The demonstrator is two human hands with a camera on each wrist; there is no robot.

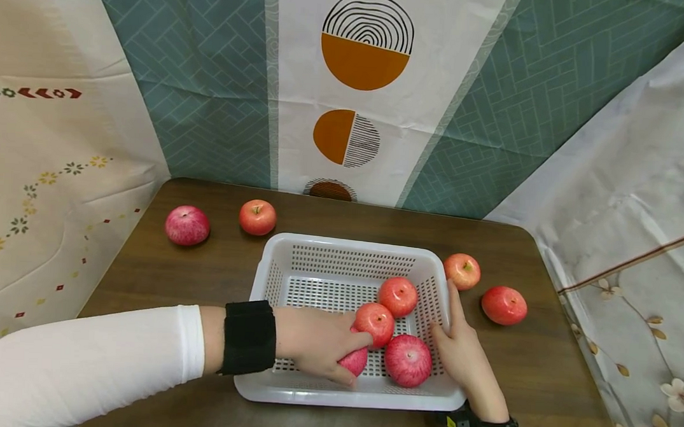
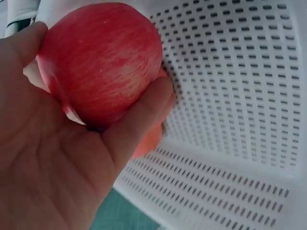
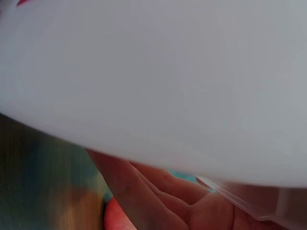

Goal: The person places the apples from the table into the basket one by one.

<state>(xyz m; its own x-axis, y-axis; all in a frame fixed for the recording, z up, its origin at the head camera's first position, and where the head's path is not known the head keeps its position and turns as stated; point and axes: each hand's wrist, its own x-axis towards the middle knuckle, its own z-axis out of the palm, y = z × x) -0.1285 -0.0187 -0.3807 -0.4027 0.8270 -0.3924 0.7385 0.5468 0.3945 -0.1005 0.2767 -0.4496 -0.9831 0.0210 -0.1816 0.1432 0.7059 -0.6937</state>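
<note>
Inside the white plastic basket (image 1: pixel 334 398), my left hand (image 1: pixel 319 343) grips a dark red apple (image 1: pixel 355 362). The left wrist view shows the thumb and fingers round this apple (image 2: pixel 103 62). Two lighter red apples, one nearer (image 1: pixel 374 324) and one farther (image 1: pixel 398 297), lie beside it in the basket, as does another dark red apple (image 1: pixel 408 361). At the basket's right side, my right hand (image 1: pixel 464 352) holds the rim, thumb over the inner edge and fingers along the outside. The basket wall (image 3: pixel 158 86) hides much of that hand in the right wrist view.
On the brown table (image 1: pixel 541 375), a dark red apple (image 1: pixel 187 225) and a lighter apple (image 1: pixel 258 217) lie at the back left. Right of the basket are two more apples, one close to the rim (image 1: pixel 462 271) and one farther out (image 1: pixel 504 305). Patterned cloth (image 1: pixel 222 74) hangs behind.
</note>
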